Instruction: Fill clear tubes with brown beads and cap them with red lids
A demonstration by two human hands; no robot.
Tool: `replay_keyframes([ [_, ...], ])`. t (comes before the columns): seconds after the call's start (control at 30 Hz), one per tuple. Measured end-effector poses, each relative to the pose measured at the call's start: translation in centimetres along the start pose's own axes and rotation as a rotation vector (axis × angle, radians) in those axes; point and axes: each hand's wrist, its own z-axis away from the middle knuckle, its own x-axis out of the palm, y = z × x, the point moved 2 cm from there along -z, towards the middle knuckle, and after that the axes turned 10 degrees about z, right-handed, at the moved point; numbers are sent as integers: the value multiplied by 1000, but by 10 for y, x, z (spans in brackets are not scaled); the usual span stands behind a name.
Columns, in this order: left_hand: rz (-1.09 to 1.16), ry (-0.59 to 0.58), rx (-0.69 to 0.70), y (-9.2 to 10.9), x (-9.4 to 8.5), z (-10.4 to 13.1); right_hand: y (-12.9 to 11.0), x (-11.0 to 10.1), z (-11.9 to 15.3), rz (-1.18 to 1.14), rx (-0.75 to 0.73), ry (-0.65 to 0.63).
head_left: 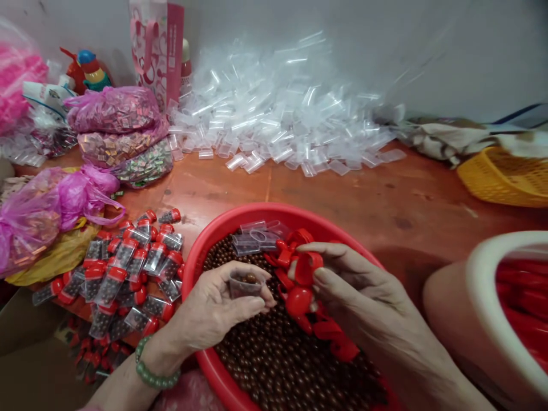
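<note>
My left hand [218,305] is closed around a small clear plastic tube [245,286], its open mouth up, with brown balls showing inside. Between the thumb and fingers of my right hand [363,291] is a red plastic cap [307,267]. Several more red caps [299,301] lie below and beside those fingers. Both hands are over a red basin [274,208] filled with shiny brown balls [274,359]. A few unfilled clear tubes [250,242] rest on the balls near the basin's far side.
Filled tubes with red caps [124,262] are heaped left of the basin. Behind lies a large pile of clear tubes [282,114]. Pink bags [120,111] of small pieces sit at the left. A white bucket [466,291] of red parts and a yellow basket [500,180] stand right.
</note>
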Motion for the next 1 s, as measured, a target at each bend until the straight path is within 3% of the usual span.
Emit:
replay_keyframes([
  [0.17, 50, 106, -15, -5, 0, -2, 3, 7, -2, -140, -42, -26],
  [0.3, 5, 158, 5, -10, -3, -3, 8, 10, -2, -124, -74, -11],
  [0.43, -82, 210, 13, -9, -5, -4, 10, 11, 0, -115, -45, 32],
  [0.57, -162, 212, -39, -3, -3, -6, 12, 10, -1, -250, -40, 103],
  [0.73, -127, 227, -41, -2, -2, -8, 21, 3, -2, -50, -16, 171],
  [0.93, -93, 188, -81, -3, -6, -6, 23, -5, 0, 101, -17, 0],
  [1.0, -47, 176, -94, -4, -6, -6, 23, -4, 1, 75, 18, 5],
])
